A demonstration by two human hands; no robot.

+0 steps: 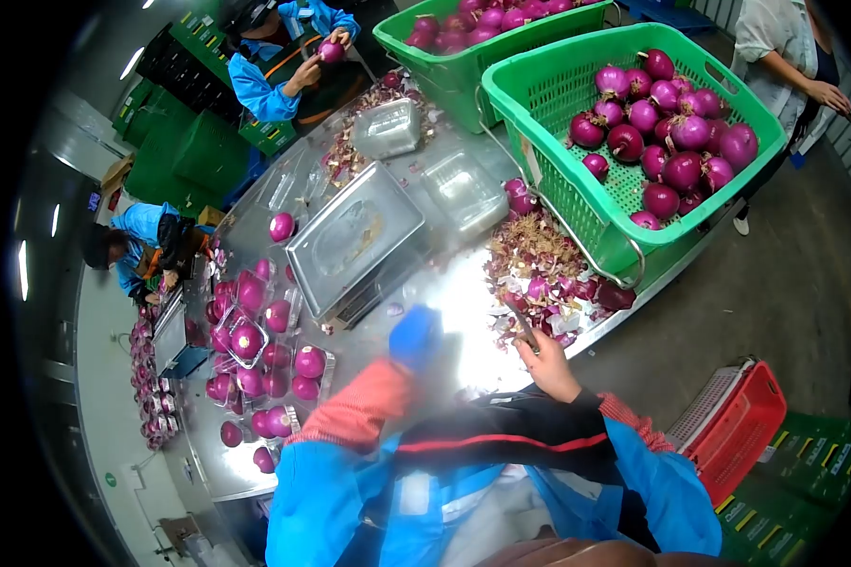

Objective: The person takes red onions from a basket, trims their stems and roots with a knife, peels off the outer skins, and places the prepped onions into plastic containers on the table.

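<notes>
My right hand [548,369] is closed around a small knife [522,324], whose blade points up and away over the table's near edge. Just beyond the blade lies a heap of onion skins and root trimmings [539,255]. My left hand [415,338], in a blue glove, is smeared by motion above the steel table, so its fingers cannot be made out. To its left sit several peeled red onions [246,340], many in clear plastic trays. A metal scale or box with a flat top [357,236] stands ahead of the left hand.
A green basket [577,203] of red onions stands at the right, with another green basket [444,66] behind it. Clear plastic trays [463,194] lie mid-table. Co-workers in blue [265,90] work across the table. A red basket [742,430] is at the lower right.
</notes>
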